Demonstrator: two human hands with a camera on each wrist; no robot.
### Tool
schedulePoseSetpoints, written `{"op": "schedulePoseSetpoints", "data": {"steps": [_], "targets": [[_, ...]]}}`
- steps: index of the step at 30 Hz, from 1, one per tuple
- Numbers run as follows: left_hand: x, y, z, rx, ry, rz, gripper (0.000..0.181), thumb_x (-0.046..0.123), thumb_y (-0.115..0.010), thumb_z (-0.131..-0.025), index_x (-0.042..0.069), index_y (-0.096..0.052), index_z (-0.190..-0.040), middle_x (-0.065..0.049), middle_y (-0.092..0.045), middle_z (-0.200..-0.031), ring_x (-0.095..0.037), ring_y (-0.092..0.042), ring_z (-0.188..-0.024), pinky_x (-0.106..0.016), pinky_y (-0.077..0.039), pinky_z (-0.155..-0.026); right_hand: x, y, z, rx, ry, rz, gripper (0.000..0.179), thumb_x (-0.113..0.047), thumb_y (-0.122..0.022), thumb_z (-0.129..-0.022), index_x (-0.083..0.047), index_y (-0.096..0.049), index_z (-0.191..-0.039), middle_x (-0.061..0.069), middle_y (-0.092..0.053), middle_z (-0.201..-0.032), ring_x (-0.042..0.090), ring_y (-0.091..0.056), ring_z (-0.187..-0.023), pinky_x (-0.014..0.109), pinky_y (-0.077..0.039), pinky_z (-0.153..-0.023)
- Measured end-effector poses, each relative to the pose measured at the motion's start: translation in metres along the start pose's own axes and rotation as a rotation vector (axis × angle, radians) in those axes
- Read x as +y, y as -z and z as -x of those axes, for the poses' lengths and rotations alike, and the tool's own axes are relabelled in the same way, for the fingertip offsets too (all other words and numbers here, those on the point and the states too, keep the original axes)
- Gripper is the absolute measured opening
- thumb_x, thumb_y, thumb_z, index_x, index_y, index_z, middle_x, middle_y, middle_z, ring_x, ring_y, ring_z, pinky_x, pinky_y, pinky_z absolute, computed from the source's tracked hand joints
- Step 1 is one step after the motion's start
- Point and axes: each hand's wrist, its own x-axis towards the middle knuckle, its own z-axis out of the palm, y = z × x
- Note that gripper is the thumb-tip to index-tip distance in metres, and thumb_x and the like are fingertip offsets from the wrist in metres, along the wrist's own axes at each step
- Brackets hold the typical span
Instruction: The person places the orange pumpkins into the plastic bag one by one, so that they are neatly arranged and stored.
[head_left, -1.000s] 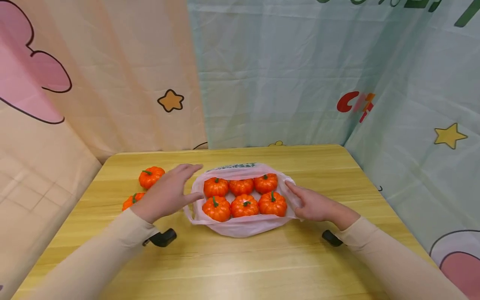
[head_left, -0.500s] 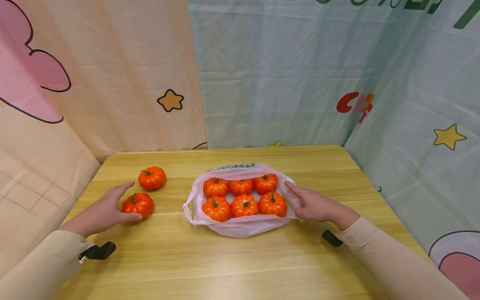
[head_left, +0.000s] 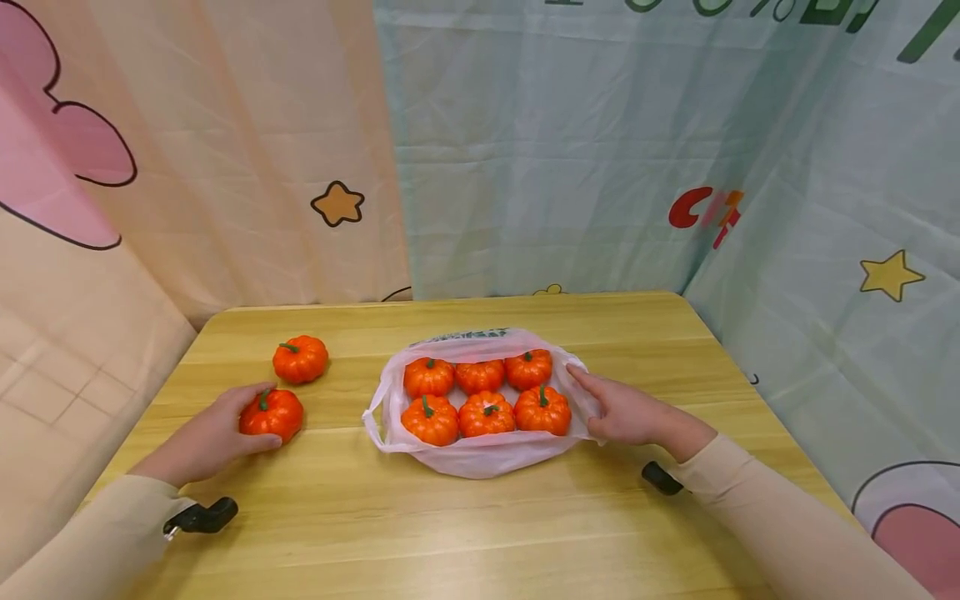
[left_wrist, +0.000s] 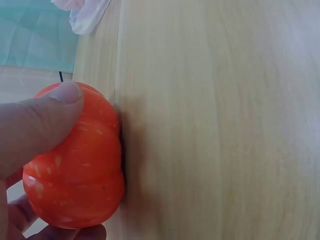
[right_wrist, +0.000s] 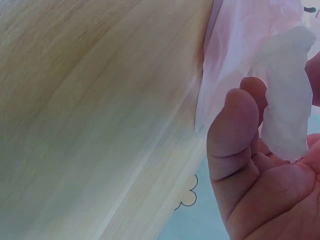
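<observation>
In the head view my left hand (head_left: pixel 225 429) grips a small orange pumpkin (head_left: pixel 279 415) with a green stem on the left of the table. The left wrist view shows the thumb on one side of this pumpkin (left_wrist: pixel 80 170) and fingertips on the other. At the right end of a pale pink plastic bag (head_left: pixel 480 462) is my right hand (head_left: pixel 633 410), holding the bag's edge. A white fold of the bag (right_wrist: pixel 287 95) lies between curled fingers in the right wrist view. Several pumpkins (head_left: pixel 487 414) sit in two rows inside the bag's open mouth.
Another orange pumpkin (head_left: pixel 300 360) stands on the table just behind the gripped one. The wooden table (head_left: pixel 450 542) runs back to printed cloth hangings (head_left: pixel 525 167), which also enclose both sides. A bag handle loop (head_left: pixel 375 421) lies at the bag's left end.
My left hand has moved left from above the bag's left edge to the nearer loose pumpkin, and its fingers have closed round it. The right hand stays at the bag.
</observation>
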Motion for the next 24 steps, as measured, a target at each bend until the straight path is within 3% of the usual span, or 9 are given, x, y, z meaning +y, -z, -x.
{"op": "schedulePoseSetpoints", "data": {"steps": [8, 15, 24], "targets": [[-0.0031, -0.0007, 0.0002, -0.003, 0.039, 0.014, 0.095, 0.045, -0.084, -0.088, -0.003, -0.04, -0.156, -0.037, -0.042, -0.147, -0.054, -0.052, -0.125, -0.071, -0.044, -0.102, 0.0007, -0.0017, 0.0003, 0.012, 0.008, 0.023, 0.09, -0.005, -0.066, -0.089, -0.004, -0.023, -0.167, 0.031, -0.033, -0.166, 0.029, -0.054, -0.101, 0.036, -0.053, -0.084], [-0.003, -0.0007, 0.0008, -0.007, 0.041, 0.025, 0.094, 0.046, -0.085, -0.087, -0.003, -0.041, -0.155, -0.037, -0.043, -0.146, -0.053, -0.054, -0.124, -0.07, -0.046, -0.101, 0.0005, -0.0028, -0.001, 0.003, 0.004, 0.014, 0.09, -0.003, -0.065, -0.088, -0.004, -0.021, -0.168, 0.03, -0.031, -0.167, 0.024, -0.051, -0.087, 0.034, -0.051, -0.08], [-0.0034, -0.0001, 0.001, 0.001, 0.034, 0.031, 0.093, 0.045, -0.085, -0.087, -0.004, -0.043, -0.153, -0.036, -0.045, -0.144, -0.052, -0.055, -0.123, -0.068, -0.046, -0.101, -0.0033, -0.002, 0.0001, -0.001, -0.001, -0.011, 0.09, -0.002, -0.065, -0.089, -0.004, -0.021, -0.168, 0.03, -0.03, -0.167, 0.022, -0.048, -0.081, 0.031, -0.051, -0.075]]}}
